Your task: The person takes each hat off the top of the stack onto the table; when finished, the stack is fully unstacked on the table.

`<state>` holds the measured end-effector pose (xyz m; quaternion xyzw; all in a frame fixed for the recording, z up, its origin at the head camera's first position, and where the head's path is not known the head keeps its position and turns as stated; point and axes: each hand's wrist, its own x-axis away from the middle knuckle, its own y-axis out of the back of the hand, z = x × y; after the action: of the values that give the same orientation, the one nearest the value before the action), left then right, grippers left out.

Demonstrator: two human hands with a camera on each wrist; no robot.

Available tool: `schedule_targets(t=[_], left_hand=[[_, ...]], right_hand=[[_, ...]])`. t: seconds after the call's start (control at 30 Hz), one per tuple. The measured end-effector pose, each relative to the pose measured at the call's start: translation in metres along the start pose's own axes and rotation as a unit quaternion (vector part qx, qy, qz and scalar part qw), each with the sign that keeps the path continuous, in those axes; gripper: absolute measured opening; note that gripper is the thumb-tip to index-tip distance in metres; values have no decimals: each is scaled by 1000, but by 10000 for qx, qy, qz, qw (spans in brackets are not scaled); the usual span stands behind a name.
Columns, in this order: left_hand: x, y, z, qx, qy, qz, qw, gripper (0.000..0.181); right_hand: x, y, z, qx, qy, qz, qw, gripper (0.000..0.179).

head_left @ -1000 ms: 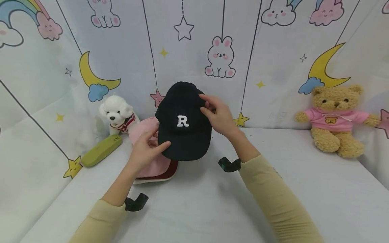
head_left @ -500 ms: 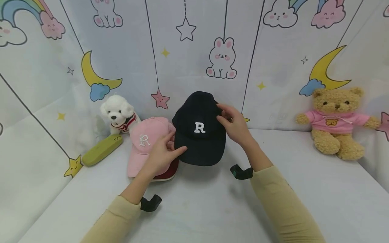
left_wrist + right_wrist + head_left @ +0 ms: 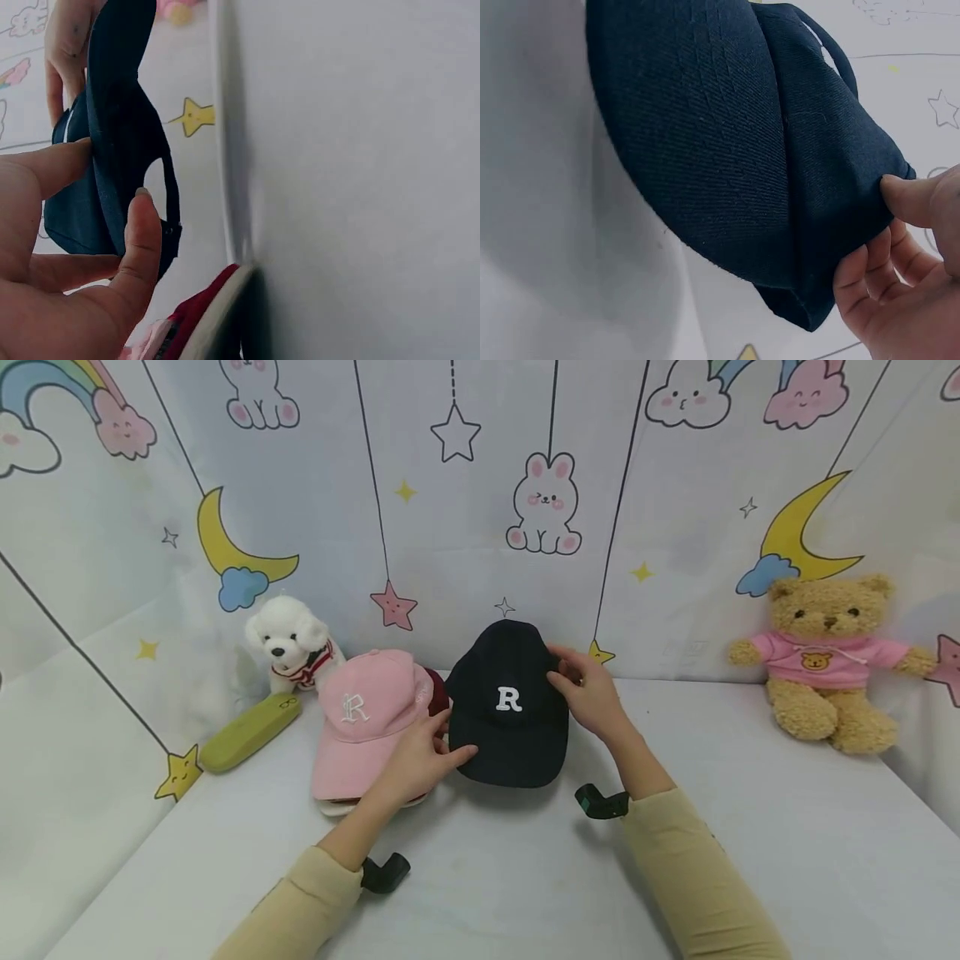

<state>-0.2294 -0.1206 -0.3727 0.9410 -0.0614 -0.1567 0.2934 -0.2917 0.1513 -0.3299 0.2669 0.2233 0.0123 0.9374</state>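
One green case (image 3: 251, 732) lies beside a white plush dog (image 3: 288, 631), its body partly hidden by a pink cap (image 3: 367, 718) covering most of a dark red cap (image 3: 438, 695). The left hand (image 3: 420, 756), some fingertips hidden behind, and right hand (image 3: 592, 693) pinch opposite sides of a black cap (image 3: 510, 739) held centrally, whether touching the white table (image 3: 562, 893) unclear. Rightmost, a teddy bear (image 3: 828, 664) sits. The cartoon-printed backdrop (image 3: 465, 527) is cut off above.

black cap (image 3: 512, 735) | white R (image 3: 508, 699) on front | tilted, brim down | held above table (image 3: 525, 885)
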Motion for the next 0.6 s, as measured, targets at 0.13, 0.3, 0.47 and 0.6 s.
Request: schedule_targets(t=[0.13,0.3,0.47,0.6], left_hand=[[0,-4,3,42,21,97,9999,70],[0,-6,5,-132,39,228,9996,69],[0,-8,7,-621,-24,379,9974,65],[0,-9,6,-1109,-89,507,9925,61]], right_hand=[[1,-2,-6,69,-123,82,9999,41],[4,-4,-14,291,-282,184,9990,41],[5,-6,-21,454,-413,347,9975,41],[5,-7,-26,587,-436,547,9958,41]])
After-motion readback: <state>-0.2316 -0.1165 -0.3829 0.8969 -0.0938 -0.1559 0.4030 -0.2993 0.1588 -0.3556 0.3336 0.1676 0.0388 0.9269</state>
